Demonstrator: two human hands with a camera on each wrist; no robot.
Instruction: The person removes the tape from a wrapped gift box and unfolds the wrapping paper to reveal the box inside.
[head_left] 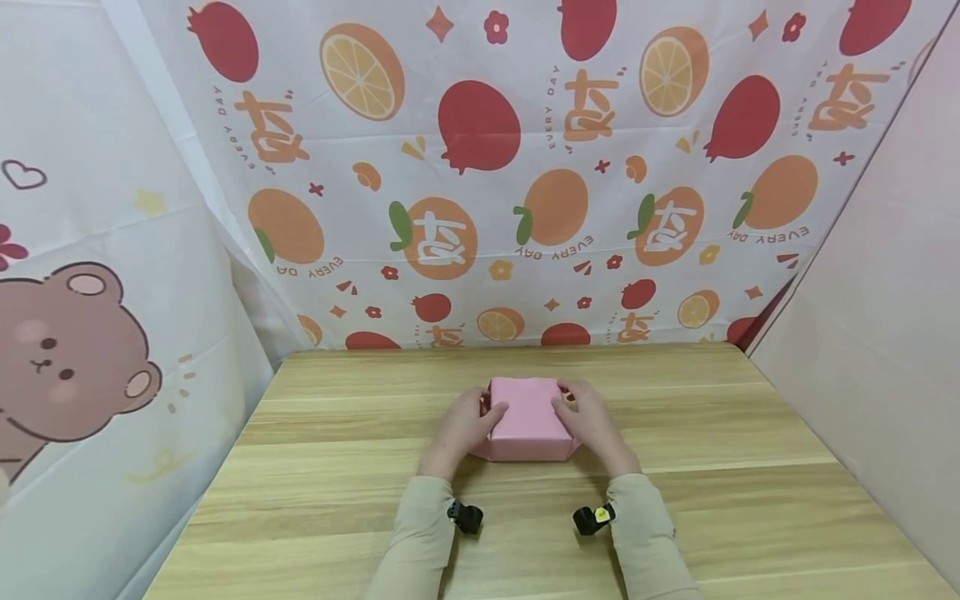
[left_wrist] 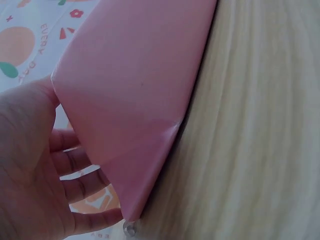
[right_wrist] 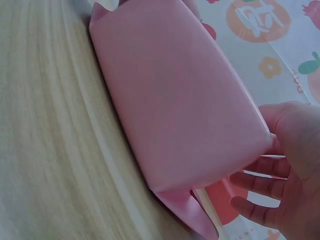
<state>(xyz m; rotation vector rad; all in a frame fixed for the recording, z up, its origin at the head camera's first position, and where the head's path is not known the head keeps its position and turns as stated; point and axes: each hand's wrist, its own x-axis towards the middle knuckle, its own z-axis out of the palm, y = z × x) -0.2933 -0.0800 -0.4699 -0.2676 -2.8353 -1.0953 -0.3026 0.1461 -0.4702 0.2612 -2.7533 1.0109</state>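
Observation:
A box wrapped in pink paper [head_left: 529, 410] sits on the table between both hands. My left hand [head_left: 463, 421] grips its left end, with the thumb at the top edge and the fingers round the side. At the right end my right hand [head_left: 594, 423] holds it likewise, thumb near the top corner. In the left wrist view, a folded paper flap [left_wrist: 134, 187] juts out by the left fingertips. Another loose flap [right_wrist: 189, 209] sticks out low at the right end in the right wrist view, below the right fingers. The box's far side is hidden.
The wood-grain table [head_left: 337, 467] ends at a fruit-print curtain [head_left: 495, 225] behind it. A white curtain with a bear [head_left: 75, 358] hangs on the left, and a plain pale one [head_left: 885, 350] on the right. Black devices [head_left: 468, 518] are strapped to both wrists.

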